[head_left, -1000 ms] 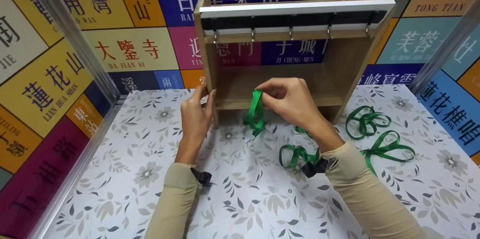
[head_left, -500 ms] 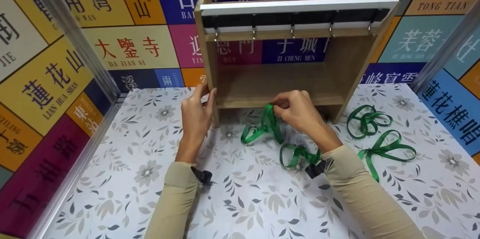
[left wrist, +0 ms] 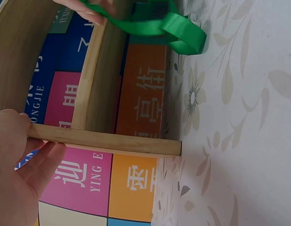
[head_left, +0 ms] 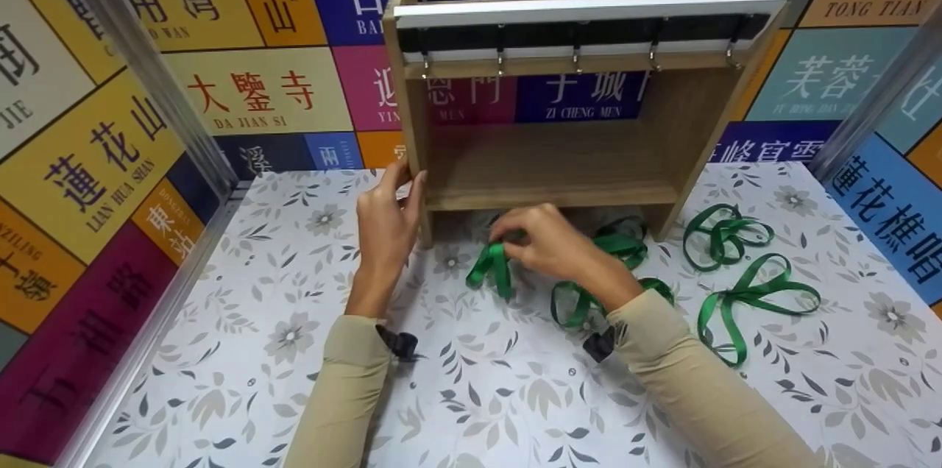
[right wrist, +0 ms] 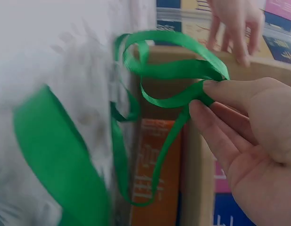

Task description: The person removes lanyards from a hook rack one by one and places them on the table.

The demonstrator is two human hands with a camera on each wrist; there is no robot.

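A wooden rack [head_left: 552, 196] stands upright at the back of the table in the head view, with a row of metal hooks [head_left: 577, 56] under its white top strip. My left hand [head_left: 386, 229] grips the rack's left side panel [left wrist: 107, 140], thumb and fingers on either face in the left wrist view. Just in front of the lower shelf, my right hand [head_left: 548, 243] pinches a looped green ribbon [right wrist: 178, 68] between thumb and fingers. The ribbon's loops hang toward the table. Below the shelf, another green ribbon [head_left: 622, 247] lies partly behind the right hand.
Two looped green ribbons [head_left: 725, 236] [head_left: 758, 295] lie right of the rack on the flower-patterned tabletop [head_left: 478, 394]. One more green ribbon [head_left: 567, 306] is partly covered by the right forearm. Colourful panels with lettering [head_left: 257, 89] rise behind and at both sides.
My right hand has lowered from the shelf's front, dipped right, then come back left with the ribbon. A ribbon under the shelf has come into view. My left hand has stayed on the panel.
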